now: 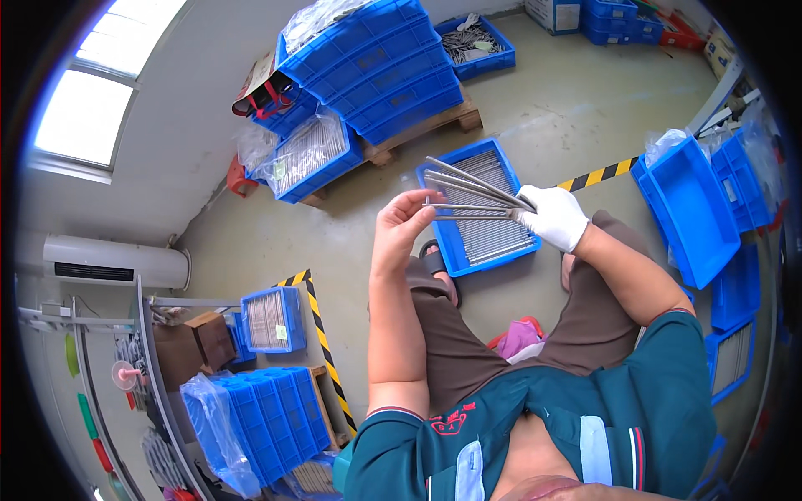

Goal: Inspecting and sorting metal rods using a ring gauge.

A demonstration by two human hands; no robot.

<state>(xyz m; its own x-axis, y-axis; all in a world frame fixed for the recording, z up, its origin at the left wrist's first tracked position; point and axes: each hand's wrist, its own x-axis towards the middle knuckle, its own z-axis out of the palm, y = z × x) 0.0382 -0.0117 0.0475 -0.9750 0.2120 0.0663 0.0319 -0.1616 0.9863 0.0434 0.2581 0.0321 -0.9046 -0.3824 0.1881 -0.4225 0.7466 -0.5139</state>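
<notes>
Rods (499, 199) above blue crate (494, 262), in right grip (551, 219); left grip (406, 220) narrow at tips; likely sorting; next: light touch.

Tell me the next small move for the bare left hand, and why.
I'd probably have the bare left hand gather the free ends of the thin silver metal rods together: they fan out from the white-gloved right hand, and the left hand is right by some of those ends, though whether it pinches one is unclear.
</notes>
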